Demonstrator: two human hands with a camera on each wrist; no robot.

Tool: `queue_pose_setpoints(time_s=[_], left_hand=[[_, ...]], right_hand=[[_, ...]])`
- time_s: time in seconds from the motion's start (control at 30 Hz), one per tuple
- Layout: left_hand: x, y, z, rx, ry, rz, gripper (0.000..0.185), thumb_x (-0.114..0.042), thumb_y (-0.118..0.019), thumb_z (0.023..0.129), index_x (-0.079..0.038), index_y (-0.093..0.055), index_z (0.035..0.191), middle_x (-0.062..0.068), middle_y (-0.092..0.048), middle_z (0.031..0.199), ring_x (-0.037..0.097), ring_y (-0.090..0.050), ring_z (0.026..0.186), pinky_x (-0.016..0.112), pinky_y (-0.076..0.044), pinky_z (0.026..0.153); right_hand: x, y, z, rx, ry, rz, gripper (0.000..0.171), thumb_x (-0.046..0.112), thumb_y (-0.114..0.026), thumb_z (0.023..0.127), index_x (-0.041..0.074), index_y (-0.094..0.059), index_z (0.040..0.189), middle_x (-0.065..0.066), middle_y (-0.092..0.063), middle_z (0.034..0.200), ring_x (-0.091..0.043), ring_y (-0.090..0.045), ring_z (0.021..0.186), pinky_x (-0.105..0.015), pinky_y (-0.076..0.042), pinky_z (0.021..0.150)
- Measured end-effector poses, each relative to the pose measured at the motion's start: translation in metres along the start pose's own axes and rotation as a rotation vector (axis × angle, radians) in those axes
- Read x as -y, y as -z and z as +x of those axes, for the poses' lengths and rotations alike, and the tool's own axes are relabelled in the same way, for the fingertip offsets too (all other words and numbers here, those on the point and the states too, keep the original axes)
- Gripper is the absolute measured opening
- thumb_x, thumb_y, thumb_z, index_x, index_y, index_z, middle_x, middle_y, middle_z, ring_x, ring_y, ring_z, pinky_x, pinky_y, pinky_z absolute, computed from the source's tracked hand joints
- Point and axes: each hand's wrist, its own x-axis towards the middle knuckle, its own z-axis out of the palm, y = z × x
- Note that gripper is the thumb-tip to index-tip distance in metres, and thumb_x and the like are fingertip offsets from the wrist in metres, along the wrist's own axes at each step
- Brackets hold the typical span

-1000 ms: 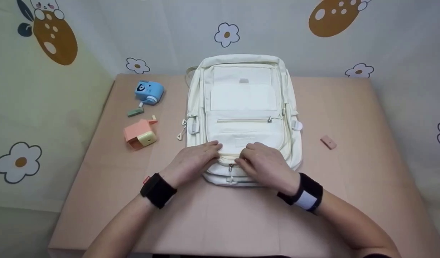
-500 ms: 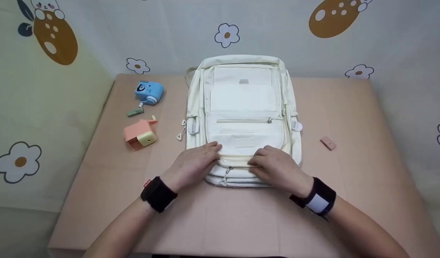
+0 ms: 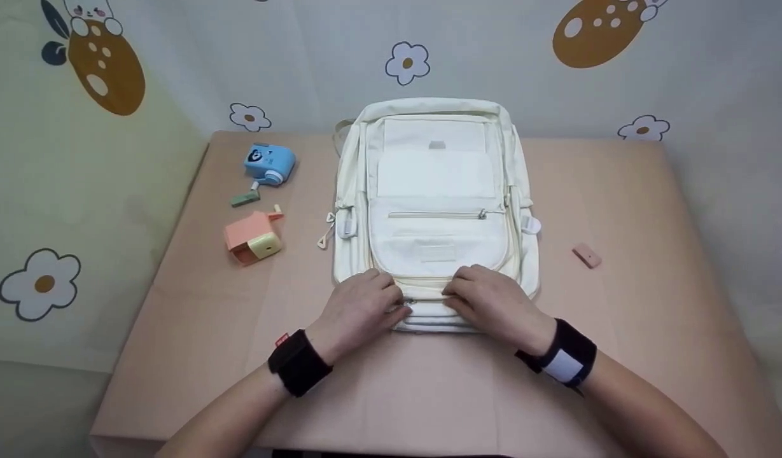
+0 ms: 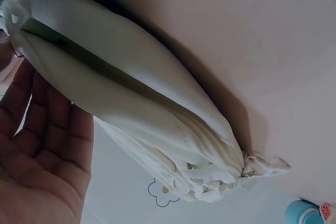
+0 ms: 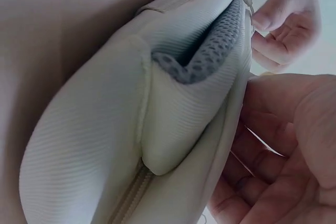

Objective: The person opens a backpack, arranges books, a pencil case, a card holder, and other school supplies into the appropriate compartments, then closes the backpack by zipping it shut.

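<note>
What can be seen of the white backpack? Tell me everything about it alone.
The backpack is cream-white ribbed fabric, lying flat on the tan table, front up, top toward the wall. It has stacked front pockets, a horizontal zip, side clips and grey mesh at one side pocket. The left hand and right hand rest on its near end by the zip pulls.

Peach-topped table; flower-printed cloth backdrop; soft even light
</note>
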Motion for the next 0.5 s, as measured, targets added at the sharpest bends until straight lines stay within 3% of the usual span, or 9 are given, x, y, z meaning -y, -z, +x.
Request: queue_pose_setpoints(time_s=[0.1, 0.23, 0.5], left_hand=[[-0.001, -0.002, -0.002, -0.053, -0.003, -0.027, 0.011, -0.026, -0.077, 0.092, -0.016, -0.072, 0.088, -0.004, -0.063, 0.083, 0.018, -0.059, 0.075, 0.034, -0.048, 0.064], [0.001, -0.003, -0.005, -0.099, -0.011, -0.023, 0.010, -0.021, -0.077, 0.092, -0.015, -0.071, 0.088, -0.003, -0.061, 0.080, 0.018, -0.059, 0.071, 0.034, -0.046, 0.060], [0.013, 0.008, -0.015, -0.030, 0.041, 0.086, 0.016, -0.020, -0.071, 0.097, -0.010, -0.064, 0.086, 0.000, -0.058, 0.076, 0.018, -0.054, 0.068, 0.032, -0.044, 0.059]], right_hand=[[0.000, -0.002, -0.001, -0.023, 0.026, -0.028, 0.006, 0.018, -0.077, 0.093, 0.013, -0.074, 0.096, 0.003, -0.064, 0.090, -0.016, -0.060, 0.081, -0.033, -0.052, 0.067], [0.000, -0.004, -0.002, -0.044, 0.043, -0.061, 0.005, 0.018, -0.077, 0.092, 0.015, -0.074, 0.094, 0.004, -0.063, 0.089, -0.015, -0.060, 0.078, -0.033, -0.051, 0.063], [0.000, -0.004, -0.002, -0.042, 0.028, -0.090, 0.004, 0.020, -0.076, 0.093, 0.017, -0.073, 0.093, 0.005, -0.063, 0.088, -0.015, -0.059, 0.077, -0.032, -0.050, 0.060]])
